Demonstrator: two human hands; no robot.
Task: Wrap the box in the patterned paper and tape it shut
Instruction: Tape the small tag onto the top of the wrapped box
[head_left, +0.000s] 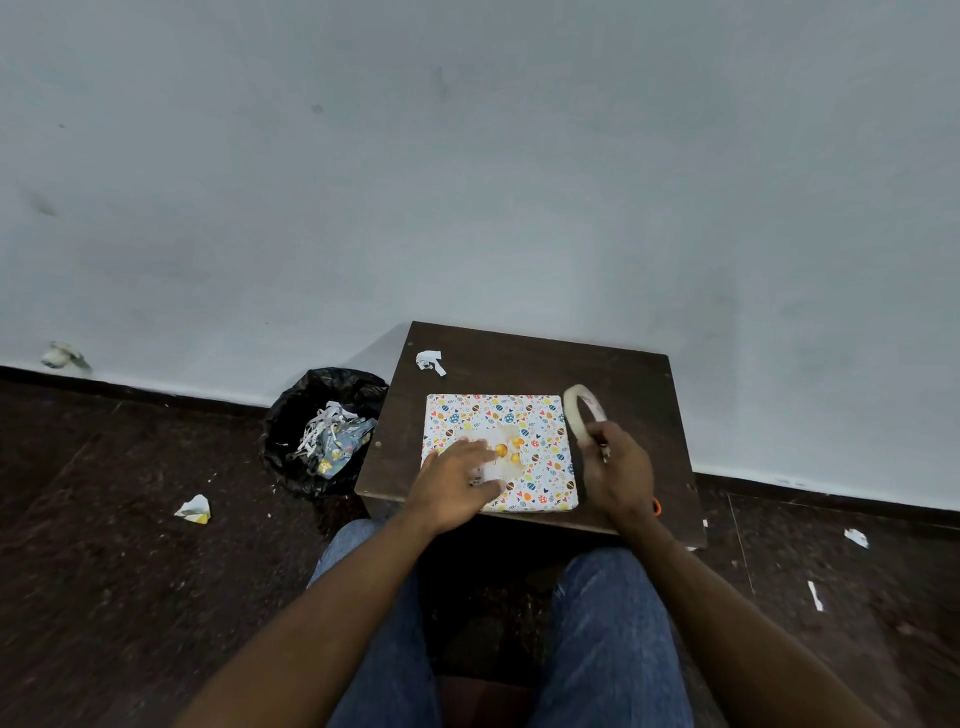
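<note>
Dark wooden table (519, 358) against the wall: your left hand (457, 480) presses flat-fingered on the wrapped box (535, 426), your right hand (618, 475) grips the tape roll (582, 410) upright just beside it.

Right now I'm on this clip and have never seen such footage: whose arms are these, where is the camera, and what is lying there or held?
There is one picture, from a camera worn on a person's head, looking down over their knees. The left hand presses flat on the box, already covered in patterned paper, on a small dark table. The right hand grips a roll of tape. A paper scrap lies at the table's far edge. A black bin with paper offcuts stands on the floor to the left.
</note>
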